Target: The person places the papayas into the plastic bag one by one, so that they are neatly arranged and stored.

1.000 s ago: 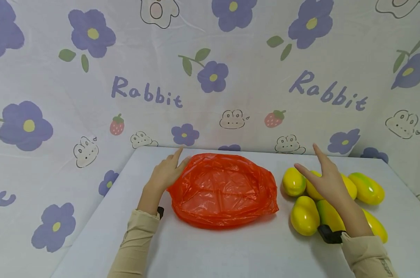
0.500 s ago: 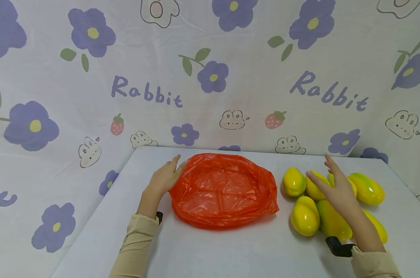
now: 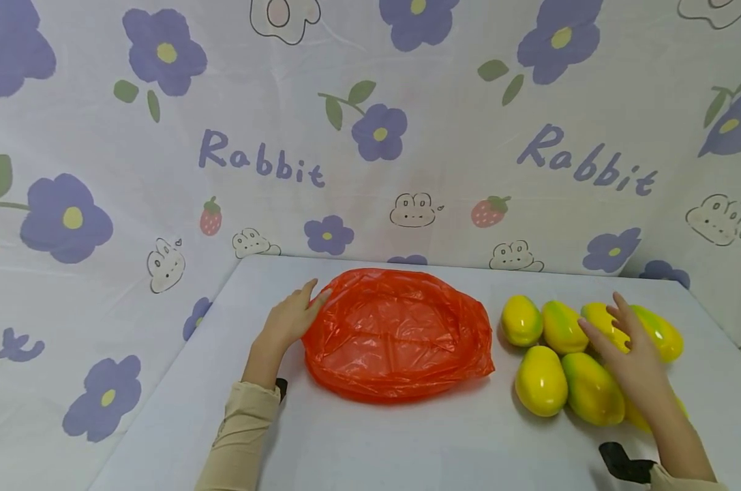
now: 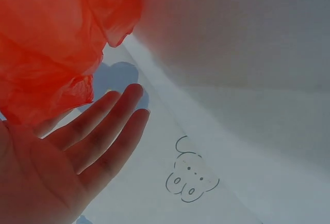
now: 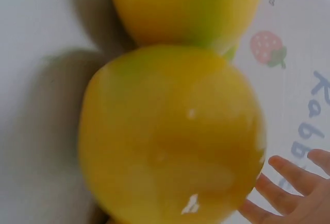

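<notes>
A red plastic bag [image 3: 397, 341] lies with its mouth spread wide on the white table [image 3: 431, 443]. At its left rim is my left hand [image 3: 289, 319], thumb against the plastic and the other fingers extended. The left wrist view shows that hand [image 4: 56, 172] palm up, with the bag [image 4: 46, 44] hanging over the thumb side. Several yellow mangoes [image 3: 540, 380] with green patches sit in two rows right of the bag. Over the right part of this group hovers my right hand [image 3: 640, 365], fingers spread, holding nothing. One mango [image 5: 170, 141] looms large in the right wrist view.
A white cloth backdrop [image 3: 444, 164] with purple flowers, rabbits and lettering rises behind the table and along both sides. Black wrist-worn devices [image 3: 624, 464] stick out below the hands.
My right hand has moved right and toward me across the mangoes, uncovering those in the middle. The left hand stays at the bag's left rim, its fingers slightly lower.
</notes>
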A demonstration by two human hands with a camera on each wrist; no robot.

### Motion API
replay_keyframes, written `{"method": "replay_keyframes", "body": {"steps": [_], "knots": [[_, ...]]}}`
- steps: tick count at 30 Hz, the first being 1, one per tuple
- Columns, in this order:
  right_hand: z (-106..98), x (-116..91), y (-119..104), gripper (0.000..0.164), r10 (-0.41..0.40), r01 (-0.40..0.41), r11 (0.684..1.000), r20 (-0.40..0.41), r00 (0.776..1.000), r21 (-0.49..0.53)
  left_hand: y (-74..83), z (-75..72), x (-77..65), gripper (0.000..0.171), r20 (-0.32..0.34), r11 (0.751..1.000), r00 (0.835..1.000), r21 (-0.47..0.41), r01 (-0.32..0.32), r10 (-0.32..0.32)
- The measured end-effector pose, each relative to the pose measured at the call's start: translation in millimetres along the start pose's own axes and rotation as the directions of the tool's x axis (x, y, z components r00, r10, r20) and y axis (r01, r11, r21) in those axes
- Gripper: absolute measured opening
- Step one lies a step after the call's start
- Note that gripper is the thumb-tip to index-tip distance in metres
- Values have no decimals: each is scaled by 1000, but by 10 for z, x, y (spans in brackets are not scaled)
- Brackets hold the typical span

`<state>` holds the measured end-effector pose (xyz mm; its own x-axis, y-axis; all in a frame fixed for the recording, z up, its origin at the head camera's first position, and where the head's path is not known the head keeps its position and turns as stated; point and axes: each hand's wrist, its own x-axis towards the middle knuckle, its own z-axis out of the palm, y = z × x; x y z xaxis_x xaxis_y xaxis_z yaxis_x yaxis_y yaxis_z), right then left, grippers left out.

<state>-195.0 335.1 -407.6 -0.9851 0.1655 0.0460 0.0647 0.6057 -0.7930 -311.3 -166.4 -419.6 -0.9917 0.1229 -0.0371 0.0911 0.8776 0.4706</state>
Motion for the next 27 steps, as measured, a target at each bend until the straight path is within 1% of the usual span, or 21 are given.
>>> {"method": "replay_keyframes", "body": {"steps": [6, 13, 17, 19, 23, 27], "knots": [[-79, -60, 123, 83, 15, -16, 1000, -63, 998, -15, -33, 42, 8, 68, -8, 1000, 1000, 2, -1, 1], [-190, -144, 211, 86, 134, -135, 991, -83, 987, -6, -41, 80, -5, 68, -2, 1000, 1000, -8, 1, -1], [-228, -193, 293, 86, 163, -164, 986, -132, 978, 7, -52, 96, -3, 68, 6, 1000, 1000, -12, 7, -7], [-238, -210, 331, 86, 179, -180, 984, -166, 970, 10, -58, 103, -1, 67, 7, 1000, 1000, -16, 9, -9], [-247, -241, 378, 86, 236, -237, 971, -222, 946, 22, -66, 113, -11, 66, -7, 1000, 1000, -22, 7, -7], [-244, -251, 455, 86, 306, -309, 951, -250, 919, 29, -83, 127, -19, 65, -17, 999, 1000, -33, 9, -10]]}}
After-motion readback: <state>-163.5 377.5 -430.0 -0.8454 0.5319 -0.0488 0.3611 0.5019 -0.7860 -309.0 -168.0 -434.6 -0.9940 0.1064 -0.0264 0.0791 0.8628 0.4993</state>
